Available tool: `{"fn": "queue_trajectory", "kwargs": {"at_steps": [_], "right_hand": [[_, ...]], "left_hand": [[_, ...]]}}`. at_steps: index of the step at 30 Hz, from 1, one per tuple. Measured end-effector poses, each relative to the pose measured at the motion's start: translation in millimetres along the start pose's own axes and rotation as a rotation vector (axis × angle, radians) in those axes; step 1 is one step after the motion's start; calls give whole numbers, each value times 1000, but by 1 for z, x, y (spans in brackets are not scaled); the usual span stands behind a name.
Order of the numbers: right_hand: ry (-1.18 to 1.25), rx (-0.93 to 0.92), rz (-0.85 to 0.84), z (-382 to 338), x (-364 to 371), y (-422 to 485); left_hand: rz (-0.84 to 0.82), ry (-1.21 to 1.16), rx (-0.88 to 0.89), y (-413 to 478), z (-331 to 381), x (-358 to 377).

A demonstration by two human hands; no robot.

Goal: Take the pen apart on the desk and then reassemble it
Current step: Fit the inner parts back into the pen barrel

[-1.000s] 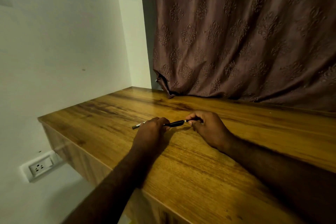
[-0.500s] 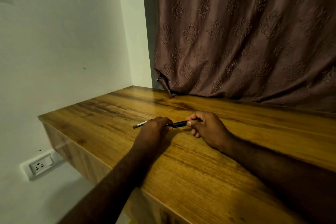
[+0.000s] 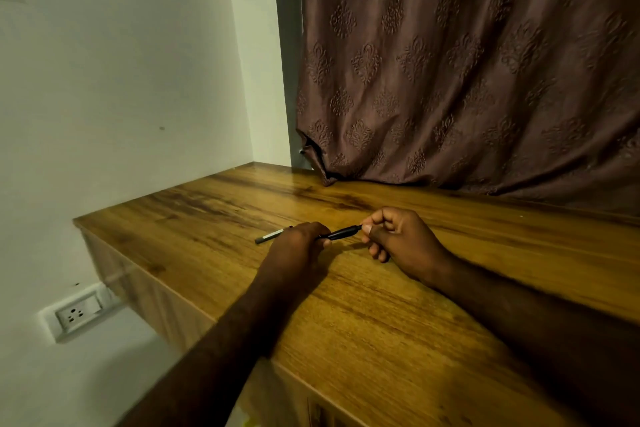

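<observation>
From the head view: the left hand (image 3: 298,246) is wrapped round the pen (image 3: 341,233) mid-barrel, just above the surface (image 3: 381,322). The right hand (image 3: 398,243) has slid out and now pinches the black end. The twist-off looks to be starting, and the pen is still whole.

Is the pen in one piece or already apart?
Cannot tell for sure: the pen runs straight through the left hand to the pinching right hand, but the left hand hides its middle.

A brown patterned curtain (image 3: 467,62) hangs right of a white wall (image 3: 121,80) with a socket (image 3: 78,314).
</observation>
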State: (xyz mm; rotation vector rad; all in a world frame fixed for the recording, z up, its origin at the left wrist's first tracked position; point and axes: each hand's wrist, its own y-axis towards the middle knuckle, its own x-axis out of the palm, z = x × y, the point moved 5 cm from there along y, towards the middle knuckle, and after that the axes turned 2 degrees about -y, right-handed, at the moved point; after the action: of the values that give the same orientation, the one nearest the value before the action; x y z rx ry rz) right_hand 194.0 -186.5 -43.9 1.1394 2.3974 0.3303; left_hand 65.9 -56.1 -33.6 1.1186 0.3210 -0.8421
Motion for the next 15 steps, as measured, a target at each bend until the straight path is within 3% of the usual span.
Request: {"fn": "queue_trajectory", "kwargs": {"at_steps": [8, 15], "right_hand": [[-35, -27, -21, -3, 4, -1], [149, 57, -61, -2, 18, -1]], "left_hand": [[12, 10, 16, 1, -2, 0], [1, 60, 80, 1, 3, 5]]}}
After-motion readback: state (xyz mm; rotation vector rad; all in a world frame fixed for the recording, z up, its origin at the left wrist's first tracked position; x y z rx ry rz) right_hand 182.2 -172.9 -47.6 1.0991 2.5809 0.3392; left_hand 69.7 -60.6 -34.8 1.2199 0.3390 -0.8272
